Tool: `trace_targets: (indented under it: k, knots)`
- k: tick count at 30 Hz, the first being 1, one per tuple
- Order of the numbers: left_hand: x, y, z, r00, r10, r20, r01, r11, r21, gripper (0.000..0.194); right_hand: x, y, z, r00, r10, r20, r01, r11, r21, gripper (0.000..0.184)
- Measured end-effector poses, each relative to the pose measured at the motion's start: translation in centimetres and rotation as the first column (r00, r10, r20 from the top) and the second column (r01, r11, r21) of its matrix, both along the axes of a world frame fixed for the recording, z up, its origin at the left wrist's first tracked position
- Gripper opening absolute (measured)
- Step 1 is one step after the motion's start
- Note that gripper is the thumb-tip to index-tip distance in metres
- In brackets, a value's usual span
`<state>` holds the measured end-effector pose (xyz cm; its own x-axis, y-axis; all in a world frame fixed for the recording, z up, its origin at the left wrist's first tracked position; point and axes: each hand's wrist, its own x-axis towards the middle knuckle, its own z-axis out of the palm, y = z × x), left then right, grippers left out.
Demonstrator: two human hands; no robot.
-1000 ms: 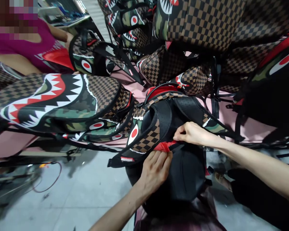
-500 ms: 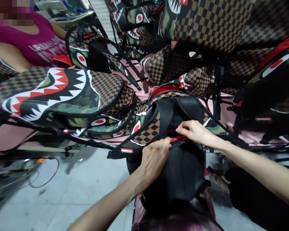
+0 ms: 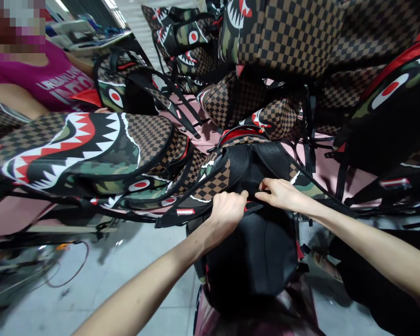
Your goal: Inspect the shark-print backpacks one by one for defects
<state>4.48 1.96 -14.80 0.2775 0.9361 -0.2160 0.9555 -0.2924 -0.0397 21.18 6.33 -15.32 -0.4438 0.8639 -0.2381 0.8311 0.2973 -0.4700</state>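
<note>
A backpack [image 3: 262, 252] with a black padded back hangs over the table edge toward me. Its shoulder straps, one with brown checks, spread out on the table side. My left hand [image 3: 229, 209] is closed on the black back at a narrow slit with a bit of red lining, its thumb pointing right. Just right of it, my right hand [image 3: 280, 193] is closed in a pinch over the same slit. What lies between its fingertips is too small to make out.
Left lies a shark-mouth backpack [image 3: 101, 154]. More checked backpacks [image 3: 297, 37] are piled at the back, and another [image 3: 388, 112] stands at right. A person in a magenta shirt [image 3: 63, 79] is at far left. The pink table [image 3: 10, 212] runs beneath; a cable [image 3: 86, 261] crosses the floor.
My left hand has moved slightly up and its thumb now sticks out. Less of the red lining shows between my hands. The view has shifted a little.
</note>
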Motion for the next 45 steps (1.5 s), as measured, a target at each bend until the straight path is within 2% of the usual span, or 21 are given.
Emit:
trace_targets:
  k: [4, 11, 17, 22, 24, 26, 28, 30, 33, 37, 41, 45]
  knots:
    - [0.0, -0.5, 0.2, 0.995, 0.101, -0.002, -0.101, 0.995, -0.006, 0.028, 0.0, 0.3, 0.3, 0.995, 0.096, -0.01, -0.096, 0.994, -0.053, 0.019]
    - [-0.1, -0.6, 0.1, 0.99, 0.14, 0.017, -0.14, 0.99, 0.019, 0.03, 0.2, 0.6, 0.8, 0.989, 0.072, -0.13, -0.087, 0.99, -0.108, 0.015]
    - [-0.2, -0.7, -0.2, 0.989, 0.146, 0.03, -0.147, 0.989, 0.026, 0.028, -0.2, 0.5, 1.0, 0.991, 0.132, -0.026, -0.134, 0.99, -0.055, 0.012]
    - [-0.3, -0.7, -0.6, 0.986, 0.153, 0.067, -0.159, 0.982, 0.097, 0.029, -0.6, 0.6, 1.0, 0.99, 0.143, -0.008, -0.143, 0.988, -0.051, 0.013]
    - [-0.8, -1.0, -0.8, 0.989, 0.08, 0.126, -0.1, 0.983, 0.157, 0.03, -0.5, 0.8, 0.8, 0.991, 0.136, -0.011, -0.137, 0.99, -0.038, 0.014]
    - [-1.5, -1.7, -1.3, 0.962, -0.14, 0.236, 0.078, 0.964, 0.253, 0.03, -0.1, 1.0, 0.4, 0.995, 0.092, -0.024, -0.093, 0.995, -0.03, 0.016]
    - [-2.2, -2.8, -1.9, 0.855, -0.397, 0.334, 0.253, 0.881, 0.401, 0.03, 0.6, 1.2, 0.1, 0.997, 0.047, -0.065, -0.051, 0.997, -0.052, 0.018]
    - [-2.6, -4.0, -2.5, 0.765, -0.536, 0.358, 0.309, 0.793, 0.525, 0.041, 1.3, 1.2, 0.1, 0.989, 0.052, -0.138, -0.065, 0.993, -0.093, 0.02]
    - [-2.7, -5.6, -3.3, 0.75, -0.576, 0.325, 0.317, 0.744, 0.588, 0.041, 2.3, 1.0, 0.9, 0.977, 0.14, -0.16, -0.158, 0.982, -0.107, 0.019]
    - [-2.2, -6.7, -3.6, 0.755, -0.577, 0.311, 0.304, 0.728, 0.614, 0.038, 2.7, 0.7, 1.9, 0.965, 0.263, -0.018, -0.263, 0.962, -0.075, 0.014]
    - [-2.0, -6.8, -3.8, 0.779, -0.559, 0.285, 0.309, 0.737, 0.602, 0.04, 1.9, 0.7, 1.6, 0.95, 0.304, 0.068, -0.3, 0.952, -0.066, 0.014]
    - [-2.2, -6.5, -4.2, 0.788, -0.529, 0.314, 0.276, 0.76, 0.588, 0.042, 1.0, 0.6, 1.2, 0.947, 0.318, 0.04, -0.314, 0.946, -0.083, 0.015]
